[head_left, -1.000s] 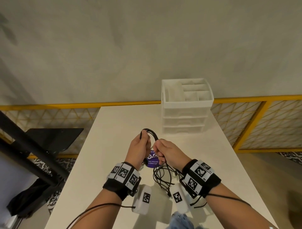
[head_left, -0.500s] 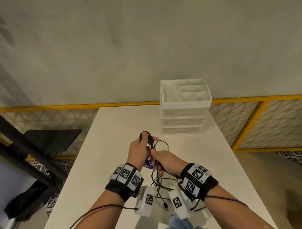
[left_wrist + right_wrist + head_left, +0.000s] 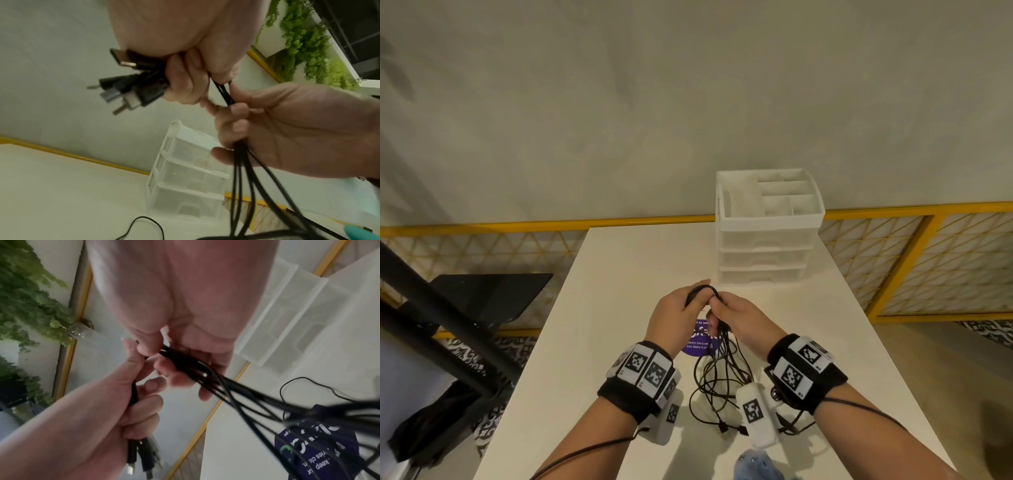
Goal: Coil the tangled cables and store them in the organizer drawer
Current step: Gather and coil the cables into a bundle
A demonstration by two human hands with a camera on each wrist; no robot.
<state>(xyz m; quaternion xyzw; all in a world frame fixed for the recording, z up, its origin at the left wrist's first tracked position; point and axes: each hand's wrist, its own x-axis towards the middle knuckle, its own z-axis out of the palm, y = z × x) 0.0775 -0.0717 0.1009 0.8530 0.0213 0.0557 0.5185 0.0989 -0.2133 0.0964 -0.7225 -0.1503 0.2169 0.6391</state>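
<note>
My left hand point(image 3: 676, 317) grips the plug ends of the black cables point(image 3: 717, 373); my right hand point(image 3: 739, 320) pinches their cords, above the table point(image 3: 619, 291). They look light, limp and tangle-prone, best held near the plugs point(image 3: 131, 84).

We grip black cables point(image 3: 717, 373) in left hand point(image 3: 674, 320) and right hand point(image 3: 743, 323) over table point(image 3: 619, 308) middle; white organizer point(image 3: 767, 233) at far edge, drawers closed.
</note>
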